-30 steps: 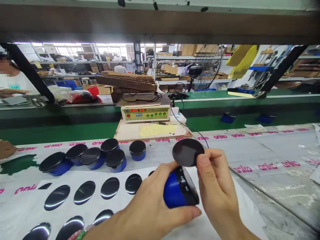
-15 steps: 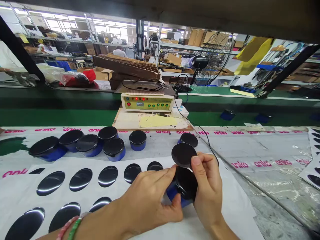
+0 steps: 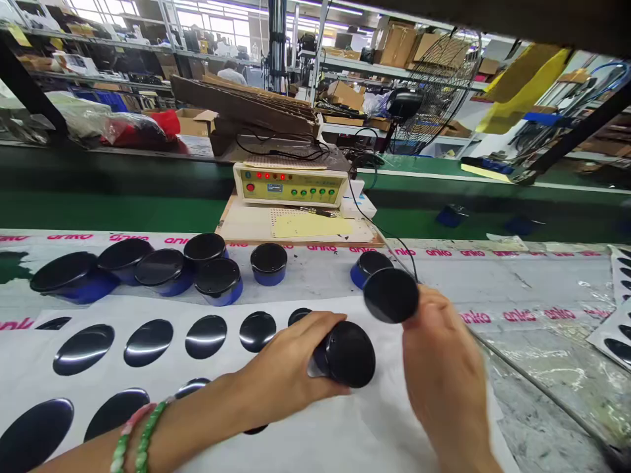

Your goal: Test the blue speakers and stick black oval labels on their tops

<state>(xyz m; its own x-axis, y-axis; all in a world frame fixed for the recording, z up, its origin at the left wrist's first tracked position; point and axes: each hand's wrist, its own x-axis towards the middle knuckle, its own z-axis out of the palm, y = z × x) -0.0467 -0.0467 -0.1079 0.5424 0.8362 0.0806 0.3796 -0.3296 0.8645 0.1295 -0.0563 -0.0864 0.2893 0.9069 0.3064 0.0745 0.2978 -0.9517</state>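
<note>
Wrapped round a small round device with a glossy black face and a blue side is my left hand. The device is tilted, its face turned towards me, above a white sheet. My right hand, slightly blurred, pinches a thin black disc by its right edge. The disc is held up and apart from the device, to its upper right. Behind the disc stands another blue and black device, partly covered by it. Glossy black oval stickers lie in rows on the sheet to the left.
Several more blue and black devices stand at the back left. A control box with lit red lamps sits on a board behind them. A cable crosses the right of the bench, and a green conveyor runs along the back.
My right hand has moved right with the disc, away from the device. My left fingers have left the disc's edge and now grip the device, whose face has turned; its small white marks no longer show.
</note>
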